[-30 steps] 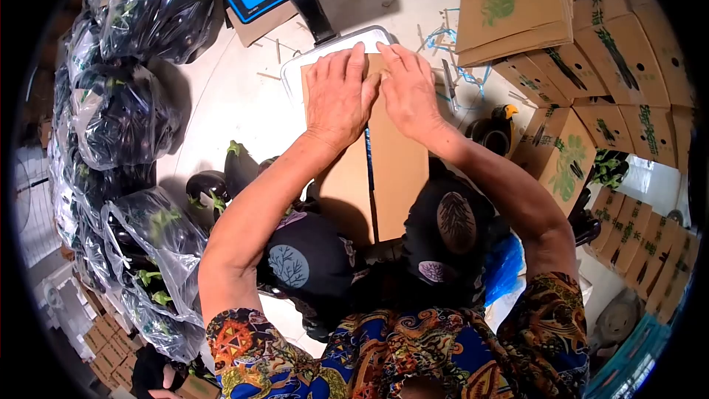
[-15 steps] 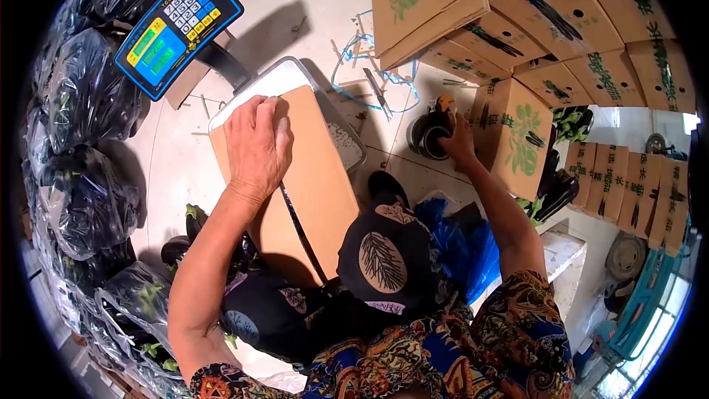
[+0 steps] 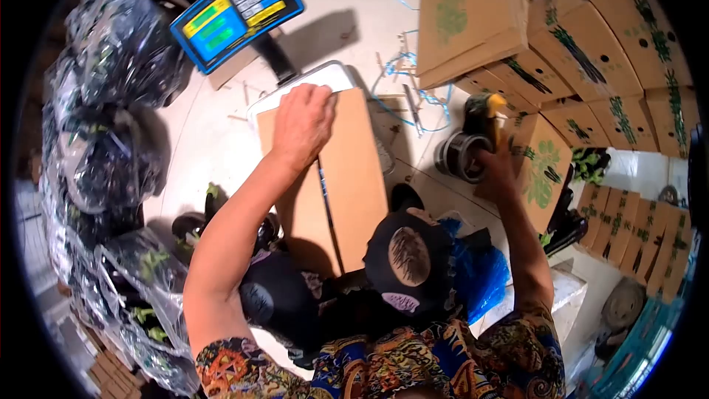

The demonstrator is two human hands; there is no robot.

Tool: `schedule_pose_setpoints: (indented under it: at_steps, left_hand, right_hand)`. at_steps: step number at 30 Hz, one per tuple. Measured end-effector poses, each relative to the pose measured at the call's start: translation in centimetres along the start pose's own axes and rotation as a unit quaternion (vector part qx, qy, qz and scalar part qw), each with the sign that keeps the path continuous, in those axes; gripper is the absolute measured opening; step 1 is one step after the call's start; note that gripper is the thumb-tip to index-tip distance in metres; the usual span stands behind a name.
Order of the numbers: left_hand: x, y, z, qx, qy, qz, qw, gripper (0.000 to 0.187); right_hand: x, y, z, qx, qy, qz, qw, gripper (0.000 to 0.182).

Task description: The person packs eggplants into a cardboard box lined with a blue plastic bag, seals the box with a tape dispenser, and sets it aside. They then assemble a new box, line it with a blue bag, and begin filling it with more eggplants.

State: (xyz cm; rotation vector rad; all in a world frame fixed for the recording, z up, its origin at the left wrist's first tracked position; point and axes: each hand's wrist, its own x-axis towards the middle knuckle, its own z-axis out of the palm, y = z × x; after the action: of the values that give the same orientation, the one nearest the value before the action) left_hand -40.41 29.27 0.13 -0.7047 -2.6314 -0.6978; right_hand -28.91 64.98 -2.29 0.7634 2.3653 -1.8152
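Observation:
A cardboard box (image 3: 351,177) lies lengthwise in front of me, its far end over the white-topped scale platform (image 3: 336,74). Its two flaps meet along a dark seam down the middle. My left hand (image 3: 304,124) presses on the far end of those flaps, fingers bent together near the edge. Off to the right, my right hand (image 3: 496,170) is closed around a tape dispenser (image 3: 461,157) with a dark roll and a yellow part, tilted beside a printed carton (image 3: 543,166). The dispenser is slightly blurred.
The scale's display (image 3: 236,15) stands at the far left. Plastic bags of eggplants (image 3: 111,148) line the left side. Stacked cartons (image 3: 576,52) fill the far right. Blue twine (image 3: 399,100) and a knife (image 3: 411,107) lie on the floor. A blue plastic bag (image 3: 480,273) sits beside my knee.
The view has shifted, so most things appear farther right. My right hand has turned the tape dispenser, its yellow part now pointing more to the right. My left hand stays on the flaps.

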Motion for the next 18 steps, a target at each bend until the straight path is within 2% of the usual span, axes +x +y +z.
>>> schedule_pose_setpoints:
  at_steps: [2, 3, 5, 6, 9, 10, 11, 13, 14, 15, 17, 18]
  left_hand:
    - [0.1, -0.2, -0.3, -0.039, -0.023, -0.006, 0.999, 0.012]
    - [0.1, -0.2, -0.5, -0.036, -0.035, -0.007, 0.999, 0.016]
    - [0.2, 0.1, -1.2, -0.044, 0.054, 0.034, 0.997, 0.022]
    - [0.3, 0.5, -2.3, -0.050, 0.079, 0.020, 0.995, 0.026]
    - [0.1, 1.4, -6.1, -0.167, 0.131, -0.033, 0.977, 0.029]
    - [0.0, 2.9, -8.9, -0.258, 0.096, -0.138, 0.951, 0.026]
    - [-0.6, 2.4, -9.4, -0.348, 0.094, -0.194, 0.913, 0.026]
    - [-1.7, 3.1, -13.4, -0.444, 0.004, -0.241, 0.863, 0.037]
    - [-2.4, 3.2, -14.3, -0.459, -0.011, -0.244, 0.855, 0.050]
    - [-3.0, 4.0, -15.4, -0.490, -0.015, -0.254, 0.834, 0.055]
    - [-3.9, 4.7, -16.7, -0.533, -0.035, -0.269, 0.801, 0.057]
    - [-3.8, 4.9, -16.9, -0.524, -0.067, -0.308, 0.791, 0.054]
  right_hand:
    - [-2.3, -6.8, 0.9, 0.191, -0.131, 0.055, 0.971, 0.056]
    - [-2.4, -7.7, 1.0, 0.219, -0.165, 0.057, 0.960, 0.052]
    - [-3.3, -11.0, 2.2, 0.173, -0.247, 0.026, 0.953, 0.054]
    - [-4.5, -12.7, 3.0, 0.122, -0.252, 0.017, 0.960, 0.055]
    - [-7.5, -17.0, 6.5, 0.142, -0.269, -0.119, 0.945, 0.059]
    - [-7.4, -17.6, 6.9, 0.110, -0.312, -0.146, 0.932, 0.069]
    - [-7.9, -18.7, 7.5, 0.098, -0.358, -0.107, 0.922, 0.074]
    - [-7.5, -17.7, 9.6, 0.027, -0.332, -0.201, 0.921, 0.074]
    - [-7.0, -16.9, 10.2, -0.059, -0.299, -0.294, 0.906, 0.073]
    - [-7.6, -17.6, 10.6, -0.128, -0.302, -0.314, 0.891, 0.073]
    - [-8.5, -18.3, 12.0, -0.152, -0.278, -0.363, 0.876, 0.074]
    - [-9.3, -19.0, 12.5, -0.164, -0.278, -0.363, 0.874, 0.072]
